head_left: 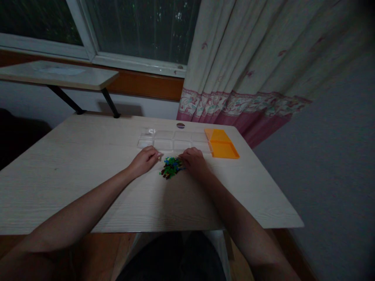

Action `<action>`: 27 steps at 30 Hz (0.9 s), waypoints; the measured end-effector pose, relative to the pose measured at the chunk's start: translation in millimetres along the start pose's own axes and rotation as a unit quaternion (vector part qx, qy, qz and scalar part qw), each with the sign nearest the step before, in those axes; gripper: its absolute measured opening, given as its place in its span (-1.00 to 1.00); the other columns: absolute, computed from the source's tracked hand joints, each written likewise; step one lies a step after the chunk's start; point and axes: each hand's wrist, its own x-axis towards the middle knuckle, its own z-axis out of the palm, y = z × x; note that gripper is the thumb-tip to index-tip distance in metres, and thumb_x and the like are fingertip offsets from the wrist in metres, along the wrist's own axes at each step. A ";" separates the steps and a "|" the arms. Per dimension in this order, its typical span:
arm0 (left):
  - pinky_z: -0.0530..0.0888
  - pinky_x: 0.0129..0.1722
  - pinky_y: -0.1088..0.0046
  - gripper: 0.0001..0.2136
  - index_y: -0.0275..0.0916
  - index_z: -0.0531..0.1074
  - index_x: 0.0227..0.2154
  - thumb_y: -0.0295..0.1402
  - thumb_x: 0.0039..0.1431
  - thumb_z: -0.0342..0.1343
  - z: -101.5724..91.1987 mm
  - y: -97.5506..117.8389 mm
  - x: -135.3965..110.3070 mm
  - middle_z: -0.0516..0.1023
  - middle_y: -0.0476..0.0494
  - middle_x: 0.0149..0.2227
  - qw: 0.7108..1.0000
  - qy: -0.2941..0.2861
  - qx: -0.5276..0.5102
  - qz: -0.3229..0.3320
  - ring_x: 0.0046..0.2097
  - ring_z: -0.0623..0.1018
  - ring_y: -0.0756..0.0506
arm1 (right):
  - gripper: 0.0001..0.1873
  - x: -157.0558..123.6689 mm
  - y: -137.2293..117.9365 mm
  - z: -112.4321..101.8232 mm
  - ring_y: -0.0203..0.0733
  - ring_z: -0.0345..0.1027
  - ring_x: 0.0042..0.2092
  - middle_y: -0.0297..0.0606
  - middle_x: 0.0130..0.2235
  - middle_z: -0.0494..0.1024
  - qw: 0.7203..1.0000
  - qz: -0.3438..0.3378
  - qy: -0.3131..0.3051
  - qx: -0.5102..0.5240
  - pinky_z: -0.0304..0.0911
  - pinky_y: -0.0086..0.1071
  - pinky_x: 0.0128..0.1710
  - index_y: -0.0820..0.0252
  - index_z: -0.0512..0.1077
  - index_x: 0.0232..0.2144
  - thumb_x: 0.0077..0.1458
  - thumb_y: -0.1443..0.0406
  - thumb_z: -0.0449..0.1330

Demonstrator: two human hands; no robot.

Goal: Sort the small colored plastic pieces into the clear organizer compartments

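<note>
A small heap of green, blue and dark brown pieces (pixel 171 168) lies on the table between my hands. My left hand (pixel 144 160) rests just left of the heap, its fingers curled together, with something small and pale at the fingertips that I cannot make out. At the heap's right edge, my right hand (pixel 193 160) has its fingers bent and drawn together over the pieces. What those fingertips hold, if anything, is hidden. Behind both hands sits a clear plastic compartment tray (pixel 173 139). An orange two-part tray (pixel 225 150) adjoins its right end.
The pale wooden table (pixel 96 156) has a round dark cable-hole cover (pixel 181 125) near its back edge. A raised shelf (pixel 96 78) on black legs stands at the back left. A patterned curtain (pixel 234 78) hangs behind the table on the right.
</note>
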 end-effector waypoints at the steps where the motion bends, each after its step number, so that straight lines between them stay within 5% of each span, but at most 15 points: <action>1: 0.36 -0.22 0.37 -0.66 -0.24 0.47 -0.43 -0.21 0.39 -0.05 0.3 -0.2 0.0 0.45 -0.11 -0.40 1.000 -0.001 0.001 0.002 -0.29 0.45 -0.07 | -0.73 0.2 0.6 0.2 -0.10 0.25 -0.07 -0.16 -0.16 0.54 1.000 -0.003 -0.004 0.001 0.03 -0.28 -0.11 0.10 0.59 -0.13 0.32 0.26 0.09; 17: 0.33 -0.11 0.31 -0.55 -0.23 0.41 -0.55 -0.16 0.42 -0.13 -1.9 5.5 -1.2 0.46 -0.11 -0.45 0.998 -0.037 0.053 0.027 -0.29 0.45 -0.09 | -0.74 1.3 5.7 3.7 -0.13 0.30 -0.08 -0.19 -0.15 0.56 0.999 -0.010 0.009 0.039 0.07 -0.30 -0.09 0.08 0.60 -0.10 0.32 0.25 0.11; 27: 0.34 -0.12 0.32 -0.60 -0.21 0.46 -0.51 -0.19 0.40 -0.07 2.5 15.6 0.1 0.47 -0.08 -0.43 0.999 -0.009 0.041 0.024 -0.28 0.45 -0.08 | -0.71 3.4 -38.9 15.3 -0.15 0.35 -0.05 -0.22 -0.13 0.61 0.989 -0.079 0.092 0.087 0.05 -0.25 0.03 0.03 0.58 -0.04 0.28 0.13 0.17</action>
